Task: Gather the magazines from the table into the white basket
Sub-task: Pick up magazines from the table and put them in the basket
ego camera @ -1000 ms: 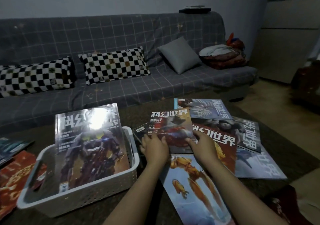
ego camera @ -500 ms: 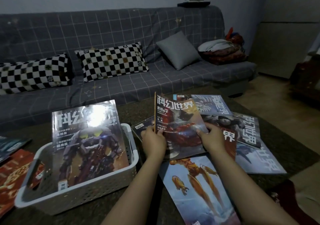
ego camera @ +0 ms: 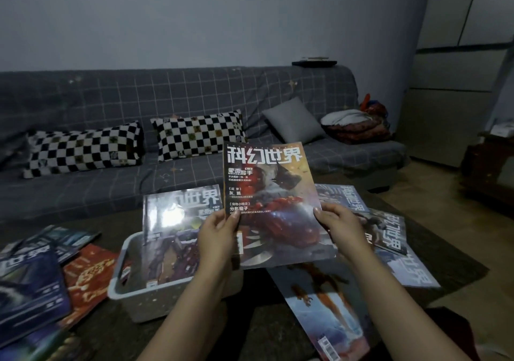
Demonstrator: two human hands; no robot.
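Held upright just right of the white basket [ego camera: 122,288]: magazine [ego camera: 274,202], left hand [ego camera: 219,231] and right hand [ego camera: 338,225] pinching its side edges. Probably light, glossy, floppy; best gripped at both edges.

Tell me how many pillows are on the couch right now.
3: two checkered pillows, one at the left and one mid-couch, plus a plain grey pillow leaning to their right. The bundle at the couch's right end looks like folded bedding.

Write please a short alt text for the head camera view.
Both hands, left and right, hold a red-covered magazine upright above a white basket already holding one magazine; more lie on the dark table.
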